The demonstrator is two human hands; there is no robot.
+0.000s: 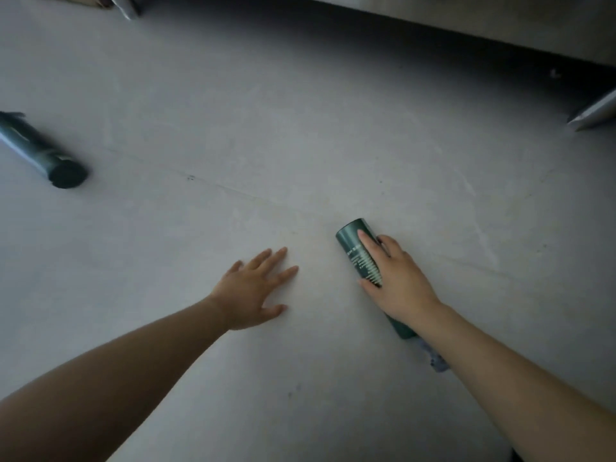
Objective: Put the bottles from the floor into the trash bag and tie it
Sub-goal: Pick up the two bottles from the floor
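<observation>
My right hand (398, 281) lies over a dark green bottle (358, 248) that rests on its side on the floor (300, 128), right of the frame's centre. My grip there is partly closed: the fingers (366, 243) drape over the top of the bottle and the thumb presses its near side, but I cannot tell whether the bottle is lifted or only pinned against the floor. The bottle is a plain cylinder with a flat round end pointing toward the top of the frame, and it carries pale printed lines and small lettering along its side, too small to read. Its other end runs under my wrist, where something bluish and crumpled (436, 360) shows beside my forearm; I cannot make out what it is.

My left hand (253, 288) is spread wide and holds nothing, fingers splayed just above or on the floor, a little apart from the bottle.

A second dark green bottle (40, 151) lies on its side at the left edge of the frame, well apart from both hands. That makes two bottles in view.

The floor is pale grey, smooth and scuffed, with a faint seam across it. Along the upper right runs the underside of some grey furniture (466, 18), casting a deep shadow, with two metal legs (596, 111) showing, one at upper left and one at right.
</observation>
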